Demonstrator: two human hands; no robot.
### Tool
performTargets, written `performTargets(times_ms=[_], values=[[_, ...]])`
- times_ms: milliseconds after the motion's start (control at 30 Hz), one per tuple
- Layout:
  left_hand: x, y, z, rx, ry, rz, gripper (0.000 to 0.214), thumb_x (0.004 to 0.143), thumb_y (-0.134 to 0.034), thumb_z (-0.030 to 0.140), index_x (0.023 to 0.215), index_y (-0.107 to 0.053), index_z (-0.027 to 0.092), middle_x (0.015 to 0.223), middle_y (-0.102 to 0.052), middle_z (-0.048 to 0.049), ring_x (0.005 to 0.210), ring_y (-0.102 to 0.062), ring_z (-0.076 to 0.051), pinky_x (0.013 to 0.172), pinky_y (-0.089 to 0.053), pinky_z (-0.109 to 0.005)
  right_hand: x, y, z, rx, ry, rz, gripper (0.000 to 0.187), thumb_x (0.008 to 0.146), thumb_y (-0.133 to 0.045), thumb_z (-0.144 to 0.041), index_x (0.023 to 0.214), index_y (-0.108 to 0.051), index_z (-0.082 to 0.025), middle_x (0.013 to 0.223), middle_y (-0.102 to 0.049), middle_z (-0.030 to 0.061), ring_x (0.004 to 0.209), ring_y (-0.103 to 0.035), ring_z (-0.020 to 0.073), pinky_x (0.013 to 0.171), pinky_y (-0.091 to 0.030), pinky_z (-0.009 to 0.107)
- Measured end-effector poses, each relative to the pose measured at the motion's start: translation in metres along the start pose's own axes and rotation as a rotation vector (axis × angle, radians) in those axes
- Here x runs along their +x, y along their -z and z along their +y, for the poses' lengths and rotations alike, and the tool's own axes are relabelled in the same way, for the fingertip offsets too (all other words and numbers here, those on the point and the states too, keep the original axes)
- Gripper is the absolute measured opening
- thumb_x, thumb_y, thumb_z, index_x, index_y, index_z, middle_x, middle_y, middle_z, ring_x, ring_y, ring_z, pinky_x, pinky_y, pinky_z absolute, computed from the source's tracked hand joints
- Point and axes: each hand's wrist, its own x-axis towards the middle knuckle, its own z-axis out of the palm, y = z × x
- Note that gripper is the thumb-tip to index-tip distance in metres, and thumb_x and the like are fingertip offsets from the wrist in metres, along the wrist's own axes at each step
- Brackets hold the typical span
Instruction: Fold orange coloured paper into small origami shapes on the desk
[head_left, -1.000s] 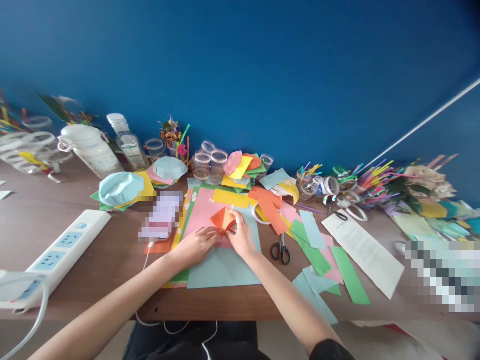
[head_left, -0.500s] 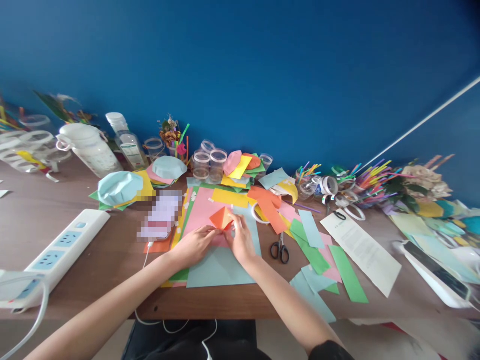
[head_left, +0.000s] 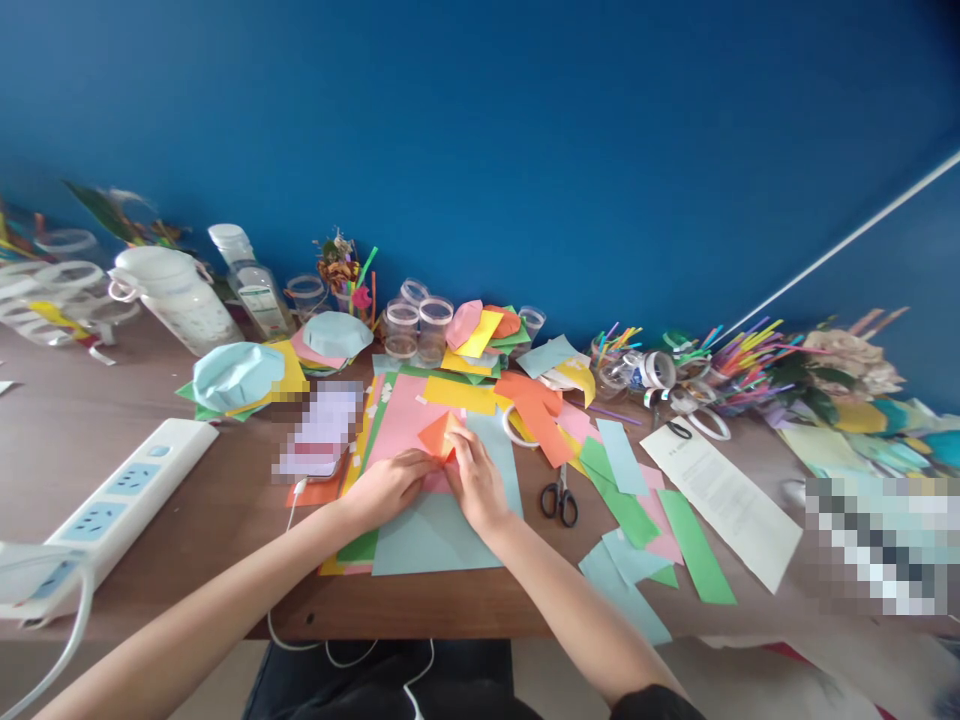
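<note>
A small folded orange paper (head_left: 437,436) lies on a stack of coloured sheets, the top ones pink (head_left: 401,415) and light blue (head_left: 435,535), at the middle of the brown table (head_left: 150,500). My left hand (head_left: 390,486) rests on the sheets with its fingertips pinched on the orange paper's near left edge. My right hand (head_left: 474,480) presses its fingers down on the paper's right side. Both hands touch the paper and hide its near part.
Black scissors (head_left: 561,498) lie just right of my right hand, among green, blue and pink paper strips (head_left: 697,545). A white power strip (head_left: 112,495) sits at the left, a printed white sheet (head_left: 724,500) at the right. Jars, cups, tape rolls and straws line the blue wall.
The orange paper has been pressed flatter and lower onto the sheets. My right hand's fingers slid a little left over it. My left hand stayed at its edge.
</note>
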Motion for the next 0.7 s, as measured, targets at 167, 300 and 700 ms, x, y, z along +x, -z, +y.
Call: performTargets(times_ms=[167, 300, 700], values=[[0.011, 0.008, 0.001, 0.067, 0.071, 0.033, 0.029, 0.088, -0.039, 0.013, 0.109, -0.058, 0.019, 0.105, -0.062, -0.0064, 0.094, -0.062, -0.018, 0.078, -0.053, -0.029, -0.001, -0.003, 0.000, -0.001, 0.003, -0.004, 0.046, 0.086, -0.040, -0.012, 0.132, -0.039, -0.021, 0.128, -0.049, 0.0106, 0.120, -0.048, 0.0236, 0.095, -0.048, 0.039], [0.038, 0.021, -0.010, 0.126, 0.004, 0.031, 0.040, 0.084, -0.050, 0.014, 0.124, -0.048, 0.019, 0.124, -0.055, -0.0096, 0.111, -0.055, -0.021, 0.088, -0.049, -0.032, 0.000, -0.003, -0.003, 0.009, -0.023, -0.011, 0.045, 0.086, -0.039, -0.010, 0.130, -0.041, -0.020, 0.130, -0.048, 0.0117, 0.119, -0.050, 0.0244, 0.094, -0.049, 0.038], [0.089, 0.031, -0.039, 0.211, -0.220, -0.206, 0.052, 0.076, -0.068, 0.022, 0.125, -0.052, 0.025, 0.125, -0.060, -0.0033, 0.122, -0.048, -0.020, 0.105, -0.031, -0.034, 0.008, 0.008, 0.015, 0.134, -0.076, -0.055, 0.055, 0.078, -0.049, -0.009, 0.130, -0.039, -0.023, 0.126, -0.051, 0.0087, 0.105, -0.058, 0.0196, 0.085, -0.051, 0.032]])
